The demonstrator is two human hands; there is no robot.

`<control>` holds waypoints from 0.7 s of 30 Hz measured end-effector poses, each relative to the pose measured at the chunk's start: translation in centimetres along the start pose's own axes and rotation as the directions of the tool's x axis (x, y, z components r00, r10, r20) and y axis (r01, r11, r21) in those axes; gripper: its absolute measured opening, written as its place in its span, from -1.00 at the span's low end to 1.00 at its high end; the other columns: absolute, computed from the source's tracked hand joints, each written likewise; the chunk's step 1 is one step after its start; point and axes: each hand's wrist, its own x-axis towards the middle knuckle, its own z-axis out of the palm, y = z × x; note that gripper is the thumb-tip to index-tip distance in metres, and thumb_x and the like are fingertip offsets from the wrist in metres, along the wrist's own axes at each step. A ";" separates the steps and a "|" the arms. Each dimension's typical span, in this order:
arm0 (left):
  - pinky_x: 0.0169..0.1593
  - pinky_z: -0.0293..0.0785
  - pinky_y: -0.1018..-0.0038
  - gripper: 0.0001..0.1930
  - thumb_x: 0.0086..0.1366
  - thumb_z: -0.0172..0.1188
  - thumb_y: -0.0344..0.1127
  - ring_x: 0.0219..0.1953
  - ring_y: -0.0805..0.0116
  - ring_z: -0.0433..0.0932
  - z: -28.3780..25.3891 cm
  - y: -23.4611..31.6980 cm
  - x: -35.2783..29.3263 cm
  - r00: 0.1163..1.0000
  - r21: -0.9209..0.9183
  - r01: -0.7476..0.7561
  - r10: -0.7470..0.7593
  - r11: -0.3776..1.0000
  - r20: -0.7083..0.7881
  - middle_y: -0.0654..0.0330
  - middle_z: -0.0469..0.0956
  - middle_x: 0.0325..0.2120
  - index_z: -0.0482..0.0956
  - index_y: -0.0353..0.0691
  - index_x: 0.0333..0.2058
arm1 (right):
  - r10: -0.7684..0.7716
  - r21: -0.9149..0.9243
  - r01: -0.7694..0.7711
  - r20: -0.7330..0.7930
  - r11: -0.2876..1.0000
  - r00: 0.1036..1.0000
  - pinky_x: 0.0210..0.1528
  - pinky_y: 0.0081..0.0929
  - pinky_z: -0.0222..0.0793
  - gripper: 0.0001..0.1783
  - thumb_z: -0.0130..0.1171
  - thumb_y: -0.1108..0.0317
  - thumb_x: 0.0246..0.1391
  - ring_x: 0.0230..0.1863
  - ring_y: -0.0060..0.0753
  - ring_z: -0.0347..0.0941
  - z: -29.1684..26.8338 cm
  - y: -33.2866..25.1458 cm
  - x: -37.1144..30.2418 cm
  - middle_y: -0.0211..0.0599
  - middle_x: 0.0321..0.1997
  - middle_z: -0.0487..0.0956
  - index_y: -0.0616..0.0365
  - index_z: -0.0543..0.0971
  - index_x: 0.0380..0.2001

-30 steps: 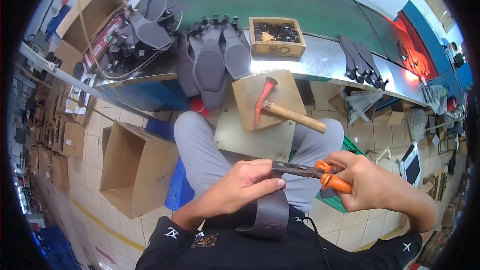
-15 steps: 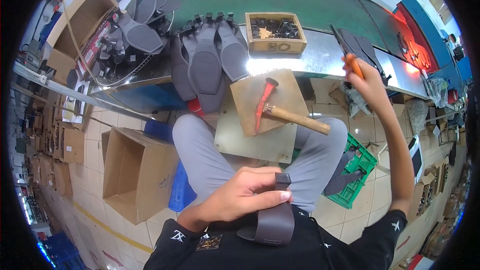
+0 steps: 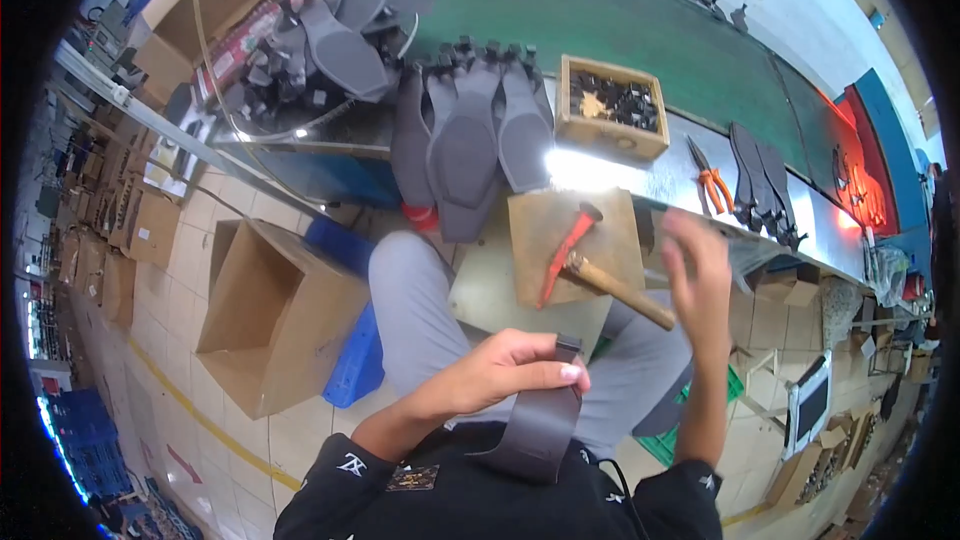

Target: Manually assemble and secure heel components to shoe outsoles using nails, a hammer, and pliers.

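Observation:
My left hand (image 3: 497, 372) is closed around a dark brown shoe sole (image 3: 543, 435) close to my body, with its small black heel end sticking up past my thumb. My right hand (image 3: 700, 275) is in the air with fingers apart, slightly blurred and holding nothing. Beside it is the wooden handle of a hammer (image 3: 622, 292) with a red head. The hammer lies on a square tan board (image 3: 535, 230) between my knees. Orange-handled pliers (image 3: 712, 188) rest on the metal bench edge beyond my right hand.
Grey heeled soles (image 3: 468, 140) overhang the bench, with a wooden box (image 3: 612, 142) of small black parts beside them. More dark soles (image 3: 765, 175) lie right of the pliers. A cardboard box (image 3: 270, 320) and a blue crate (image 3: 355, 370) stand on the floor at left.
My right hand has let go of the pliers, now on the bench, and come back toward the hammer, opening. My left hand still holds the sole. The view has shifted.

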 end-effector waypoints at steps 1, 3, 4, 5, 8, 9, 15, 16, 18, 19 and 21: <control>-0.12 0.41 0.61 -0.75 0.40 0.14 -0.28 -0.20 0.57 0.51 -0.7 0.5 0.9 0.988 0.025 -0.130 0.132 0.991 -0.078 0.20 0.61 -0.18 0.53 -0.28 -0.04 | -0.028 0.091 0.033 -0.052 0.995 0.998 0.09 -0.29 0.35 -0.78 0.20 0.34 0.19 0.04 -0.13 0.53 -0.7 -1.1 -2.0 -0.14 -0.05 0.64 0.18 0.62 -0.14; -0.01 0.44 0.58 -0.61 0.35 0.16 -0.41 -0.06 0.47 0.55 -3.1 3.1 3.2 0.946 0.210 -0.275 0.303 0.938 -0.115 0.08 0.61 -0.07 0.35 -0.28 0.12 | 0.207 0.132 -0.194 -0.095 0.972 0.974 -0.10 -0.40 0.46 -0.73 0.06 0.31 0.30 -0.20 -0.32 0.59 -2.4 -0.4 -6.9 -0.15 -0.22 0.67 0.28 0.62 -0.14; 0.06 0.44 0.50 -0.65 0.32 0.20 -0.37 0.02 0.37 0.55 -5.1 4.2 4.6 0.883 0.345 -0.382 0.448 0.858 -0.137 0.05 0.60 -0.05 0.41 -0.26 0.04 | 0.286 0.173 -0.261 -0.139 0.950 0.948 -0.15 -0.43 0.47 -0.73 0.04 0.32 0.32 -0.28 -0.38 0.58 -3.0 0.4 -8.8 -0.16 -0.29 0.67 0.30 0.61 -0.16; 0.10 0.44 0.39 -0.64 0.29 0.23 -0.35 0.04 0.29 0.55 -7.7 6.6 5.7 0.819 0.543 -0.462 0.572 0.701 -0.043 0.05 0.60 -0.06 0.41 -0.27 0.02 | 0.363 0.222 -0.322 -0.177 0.920 0.915 -0.21 -0.45 0.49 -0.73 0.02 0.32 0.33 -0.36 -0.44 0.58 -3.5 1.2 -10.2 -0.17 -0.35 0.66 0.31 0.61 -0.19; 0.26 0.29 0.39 -0.51 0.28 0.25 -0.35 0.20 0.16 0.42 -13.1 13.0 9.8 0.439 0.799 -0.464 0.883 0.383 -0.168 -0.04 0.44 0.14 0.30 -0.32 0.13 | 0.658 0.531 -0.463 -0.263 0.709 0.706 -0.27 -0.50 0.49 -0.72 0.00 0.33 0.34 -0.40 -0.50 0.57 -2.7 3.8 -13.6 -0.19 -0.40 0.65 0.34 0.60 -0.26; 0.31 0.23 0.32 -0.37 0.27 0.25 -0.36 0.26 0.02 0.34 -14.8 14.4 11.4 0.248 0.985 -0.061 0.959 0.159 -0.139 -0.16 0.34 0.21 0.18 -0.38 0.24 | 0.657 0.470 -0.492 -0.298 0.733 0.693 -0.30 -0.52 0.48 -0.71 0.01 0.32 0.35 -0.42 -0.52 0.56 -2.4 4.6 -14.0 -0.20 -0.42 0.64 0.35 0.59 -0.26; 0.41 0.02 0.14 -0.19 0.33 0.20 -0.18 0.39 -0.16 0.08 -20.5 9.1 16.2 0.456 0.941 0.284 0.837 0.184 -0.302 -0.28 0.04 0.36 -0.04 -0.42 0.37 | 0.603 0.335 -0.502 -0.463 0.797 0.649 -0.34 -0.41 0.48 -0.72 0.07 0.25 0.31 -0.44 -0.30 0.61 -4.4 10.8 -11.2 -0.12 -0.45 0.65 0.30 0.58 -0.24; 0.41 0.00 0.12 -0.19 0.35 0.16 -0.15 0.40 -0.17 0.05 -21.8 8.0 16.0 0.477 0.907 0.417 0.835 0.062 -0.276 -0.25 0.00 0.38 -0.07 -0.41 0.38 | 0.594 0.334 -0.492 -0.488 0.804 0.640 -0.34 -0.37 0.48 -0.72 0.08 0.23 0.30 -0.43 -0.19 0.62 -4.7 13.4 -9.9 -0.09 -0.44 0.65 0.28 0.57 -0.23; 0.42 -0.02 0.10 -0.19 0.38 0.13 -0.13 0.41 -0.18 0.01 -24.0 6.8 16.8 0.502 0.858 0.508 0.835 -0.072 -0.227 -0.23 -0.05 0.40 -0.09 -0.41 0.39 | 0.469 0.189 -0.454 -0.596 0.871 0.651 -0.32 -0.26 0.48 -0.73 0.08 0.22 0.29 -0.39 0.01 0.61 -6.6 18.5 -6.4 -0.03 -0.41 0.65 0.25 0.55 -0.20; 0.42 -0.05 0.06 -0.19 0.40 0.09 -0.08 0.43 -0.16 -0.03 -24.8 6.7 16.9 0.483 0.879 0.475 0.848 -0.045 -0.217 -0.20 -0.08 0.41 -0.11 -0.40 0.39 | 0.486 0.130 -0.509 -0.563 0.851 0.669 -0.25 -0.14 0.48 -0.67 0.10 0.16 0.26 -0.31 0.12 0.59 -7.7 20.5 -4.4 0.00 -0.40 0.65 0.24 0.54 -0.15; 0.41 -0.13 -0.06 -0.18 0.44 -0.01 0.04 0.47 -0.13 -0.16 -25.5 6.5 17.5 0.432 0.870 0.483 0.838 0.096 -0.333 -0.16 -0.16 0.44 -0.14 -0.39 0.40 | 0.516 -0.020 -0.591 -0.464 0.806 0.720 -0.11 -0.03 0.47 -0.49 0.14 -0.03 0.19 -0.10 0.16 0.57 -8.2 25.3 -1.2 0.11 -0.17 0.62 0.20 0.49 -0.04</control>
